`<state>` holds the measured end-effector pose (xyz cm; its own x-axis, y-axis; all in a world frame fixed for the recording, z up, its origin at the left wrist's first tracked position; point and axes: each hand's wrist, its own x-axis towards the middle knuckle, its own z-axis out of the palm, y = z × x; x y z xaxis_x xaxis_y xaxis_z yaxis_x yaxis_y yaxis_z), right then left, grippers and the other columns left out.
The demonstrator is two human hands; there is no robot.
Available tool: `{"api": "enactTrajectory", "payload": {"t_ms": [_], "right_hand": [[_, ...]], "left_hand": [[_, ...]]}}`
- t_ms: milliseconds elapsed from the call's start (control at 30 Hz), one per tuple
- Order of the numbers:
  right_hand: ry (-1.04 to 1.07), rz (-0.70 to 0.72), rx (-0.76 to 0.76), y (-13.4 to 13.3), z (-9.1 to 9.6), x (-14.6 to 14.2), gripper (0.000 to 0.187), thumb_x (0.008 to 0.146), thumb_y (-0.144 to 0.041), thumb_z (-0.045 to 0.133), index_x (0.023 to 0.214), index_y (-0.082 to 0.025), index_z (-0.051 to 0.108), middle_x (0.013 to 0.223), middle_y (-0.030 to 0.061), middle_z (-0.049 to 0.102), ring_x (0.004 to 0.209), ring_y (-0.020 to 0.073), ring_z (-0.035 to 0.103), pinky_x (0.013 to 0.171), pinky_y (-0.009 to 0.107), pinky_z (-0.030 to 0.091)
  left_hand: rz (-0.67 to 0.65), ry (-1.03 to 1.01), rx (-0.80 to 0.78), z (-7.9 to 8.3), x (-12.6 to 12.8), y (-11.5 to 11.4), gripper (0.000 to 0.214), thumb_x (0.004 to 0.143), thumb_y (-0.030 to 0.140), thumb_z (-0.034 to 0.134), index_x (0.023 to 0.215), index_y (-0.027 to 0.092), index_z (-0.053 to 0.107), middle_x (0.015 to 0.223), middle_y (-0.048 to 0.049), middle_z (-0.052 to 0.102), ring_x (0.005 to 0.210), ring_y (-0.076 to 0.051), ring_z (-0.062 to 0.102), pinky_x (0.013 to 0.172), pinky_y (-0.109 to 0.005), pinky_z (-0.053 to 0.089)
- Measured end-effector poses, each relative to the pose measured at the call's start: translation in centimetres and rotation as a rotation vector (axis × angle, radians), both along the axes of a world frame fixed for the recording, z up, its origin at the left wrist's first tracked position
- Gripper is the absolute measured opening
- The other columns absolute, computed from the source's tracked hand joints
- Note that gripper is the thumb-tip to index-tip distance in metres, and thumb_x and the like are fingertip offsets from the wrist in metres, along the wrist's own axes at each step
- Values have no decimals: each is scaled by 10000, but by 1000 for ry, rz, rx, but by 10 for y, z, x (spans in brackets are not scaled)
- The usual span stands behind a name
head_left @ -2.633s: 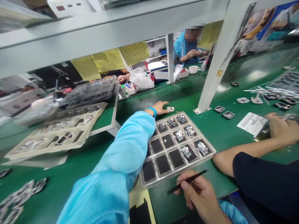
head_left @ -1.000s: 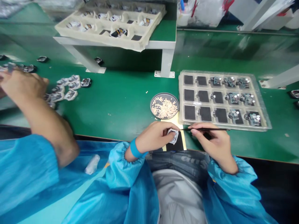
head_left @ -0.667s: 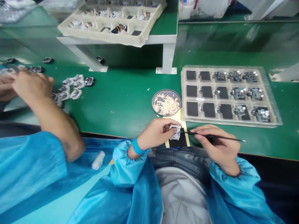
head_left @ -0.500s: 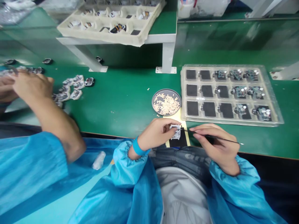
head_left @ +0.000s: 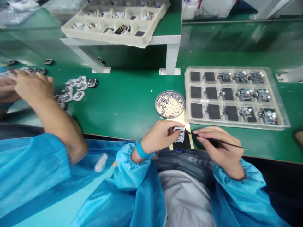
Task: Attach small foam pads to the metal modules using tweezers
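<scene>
My left hand [head_left: 160, 136] is closed around a small square white-and-metal part [head_left: 179, 134], held at the near edge of the green bench. My right hand [head_left: 219, 146] pinches thin black tweezers [head_left: 214, 140], whose tip touches that part from the right. Under both lies a yellow sheet with black pads [head_left: 181, 142]. Just beyond sits a round mesh dish [head_left: 170, 104] of tiny pale pieces. To the right is a clear compartment tray [head_left: 280, 105], with black pads on its left side and assembled parts on its right.
A co-worker's arm and hand [head_left: 33, 86] work at the left, by a loose pile of small parts [head_left: 74, 90]. A beige tray of parts [head_left: 99, 34] rests on a raised white shelf [head_left: 169, 39] at the back. Bags and containers stand behind.
2.6 s ago my left arm reached far across the bench to a small part. Since then it came back to the near edge holding the part, and the tweezers' tip met it.
</scene>
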<state>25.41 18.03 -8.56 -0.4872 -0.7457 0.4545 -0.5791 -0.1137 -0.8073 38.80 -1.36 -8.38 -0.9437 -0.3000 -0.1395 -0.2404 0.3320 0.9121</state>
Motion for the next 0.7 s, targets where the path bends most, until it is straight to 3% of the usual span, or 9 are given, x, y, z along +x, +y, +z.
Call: {"api": "enactTrajectory", "payload": {"t_ms": [700], "right_hand": [[37,11,4,-2,-1,1,357,785,42,734,1031,-218,730,1032,50,760,970,203,729,840,384,604]], "left_hand": [[-9,-6,-4,-1,0,-1,292,926,304,619,1145,188,772,688,-2,635,542,-76,475,500,-182,338]]}}
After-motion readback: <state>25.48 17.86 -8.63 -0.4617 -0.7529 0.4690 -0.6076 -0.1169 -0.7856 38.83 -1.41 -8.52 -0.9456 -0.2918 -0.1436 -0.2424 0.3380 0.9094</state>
